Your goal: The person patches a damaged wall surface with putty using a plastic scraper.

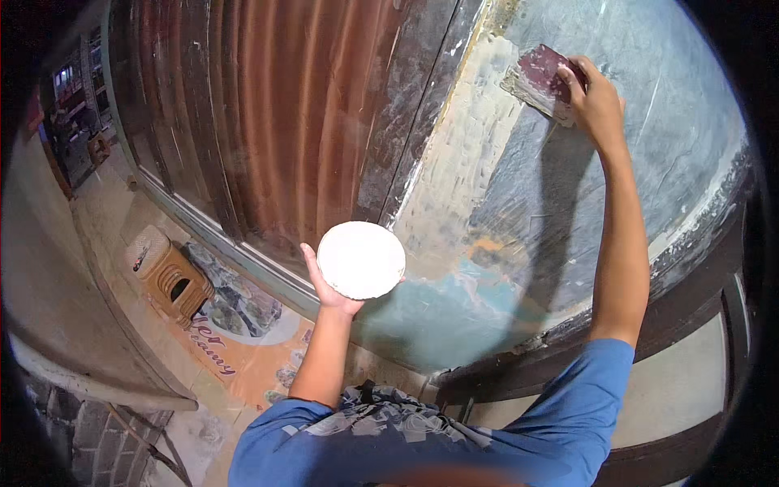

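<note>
My two hands work well apart at a grey wall, one spreading filler, one holding a plate.

My right hand (pixel 596 97) grips a putty knife (pixel 542 79) pressed flat on the wall (pixel 665 146), far right. My left hand (pixel 334 286) cups a round white plate (pixel 361 260) from beneath, nearer and left. A plastic stool (pixel 169 276) stands on the floor, far left.

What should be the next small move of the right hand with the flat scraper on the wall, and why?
Probably draw the flat reddish putty scraper, pressed by the right hand on the grey wall, down beside the pale putty strip; grey wall there looks bare. The left hand holds the round white plate.
</note>
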`<state>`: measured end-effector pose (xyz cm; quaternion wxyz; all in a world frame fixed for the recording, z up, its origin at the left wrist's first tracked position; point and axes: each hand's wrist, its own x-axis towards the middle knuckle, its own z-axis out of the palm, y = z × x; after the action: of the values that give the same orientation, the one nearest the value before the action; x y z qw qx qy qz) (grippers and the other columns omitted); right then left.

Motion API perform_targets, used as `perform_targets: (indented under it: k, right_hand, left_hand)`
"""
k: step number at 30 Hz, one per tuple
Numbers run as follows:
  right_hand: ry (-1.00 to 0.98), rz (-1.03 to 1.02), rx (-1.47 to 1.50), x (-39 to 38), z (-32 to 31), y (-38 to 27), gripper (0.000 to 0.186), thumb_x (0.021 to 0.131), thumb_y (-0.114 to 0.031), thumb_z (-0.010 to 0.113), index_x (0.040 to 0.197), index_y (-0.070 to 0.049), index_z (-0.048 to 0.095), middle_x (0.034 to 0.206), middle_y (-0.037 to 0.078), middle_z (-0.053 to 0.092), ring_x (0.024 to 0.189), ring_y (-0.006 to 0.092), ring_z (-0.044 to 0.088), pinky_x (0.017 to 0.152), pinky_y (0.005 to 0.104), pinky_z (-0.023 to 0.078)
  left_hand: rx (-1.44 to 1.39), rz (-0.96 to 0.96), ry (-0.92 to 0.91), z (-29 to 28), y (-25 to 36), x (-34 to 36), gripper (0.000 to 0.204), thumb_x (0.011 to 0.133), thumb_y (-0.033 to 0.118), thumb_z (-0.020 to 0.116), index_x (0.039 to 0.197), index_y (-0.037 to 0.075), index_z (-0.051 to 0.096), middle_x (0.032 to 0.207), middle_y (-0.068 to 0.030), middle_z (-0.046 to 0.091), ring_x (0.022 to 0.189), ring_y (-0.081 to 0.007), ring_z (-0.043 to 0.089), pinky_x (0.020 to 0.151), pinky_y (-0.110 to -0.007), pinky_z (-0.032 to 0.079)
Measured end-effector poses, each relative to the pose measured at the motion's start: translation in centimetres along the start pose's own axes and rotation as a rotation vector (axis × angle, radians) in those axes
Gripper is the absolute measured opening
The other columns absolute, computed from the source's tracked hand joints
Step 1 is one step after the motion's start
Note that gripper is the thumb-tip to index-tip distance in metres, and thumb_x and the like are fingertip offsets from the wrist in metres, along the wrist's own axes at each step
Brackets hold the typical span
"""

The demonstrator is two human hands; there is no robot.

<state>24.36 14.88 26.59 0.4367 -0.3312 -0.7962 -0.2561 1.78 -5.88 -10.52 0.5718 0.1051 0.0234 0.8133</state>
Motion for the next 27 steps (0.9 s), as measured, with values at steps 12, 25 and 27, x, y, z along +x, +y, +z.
perform_targets:
  k: [12,25,27]
  right_hand:
    - [-0.035,0.017,0.072,0.4,0.0,0.7,0.032,0.096,-0.038,0.059,0.117,-0.015,0.068,0.106,0.010,0.073,0.099,0.0285,0.068,0.087,0.0424,0.041]
    - [-0.063,0.036,0.310,1.6,-0.3,1.2,0.032,0.098,-0.034,0.058,0.115,-0.010,0.067,0.103,0.009,0.074,0.099,0.0233,0.069,0.087,0.0338,0.046]
    - [-0.027,-0.054,0.177,1.3,0.9,1.5,0.030,0.097,-0.038,0.059,0.117,-0.016,0.067,0.105,0.008,0.074,0.100,0.0265,0.069,0.093,0.0417,0.040]
  left_hand:
    - [0.017,0.005,0.028,-0.5,-0.1,0.2,0.099,0.081,0.088,0.032,0.145,0.013,0.043,0.146,-0.0181,0.045,0.126,-0.0493,0.048,0.088,-0.083,0.038]
    - [-0.013,-0.016,-0.060,-0.7,-0.2,0.9,0.098,0.082,0.087,0.033,0.145,0.012,0.043,0.147,-0.0187,0.044,0.126,-0.0503,0.048,0.089,-0.082,0.038]
    - [-0.012,-0.005,-0.027,-0.8,0.0,0.7,0.097,0.082,0.087,0.033,0.144,0.012,0.044,0.146,-0.0183,0.045,0.126,-0.0506,0.048,0.088,-0.082,0.039]
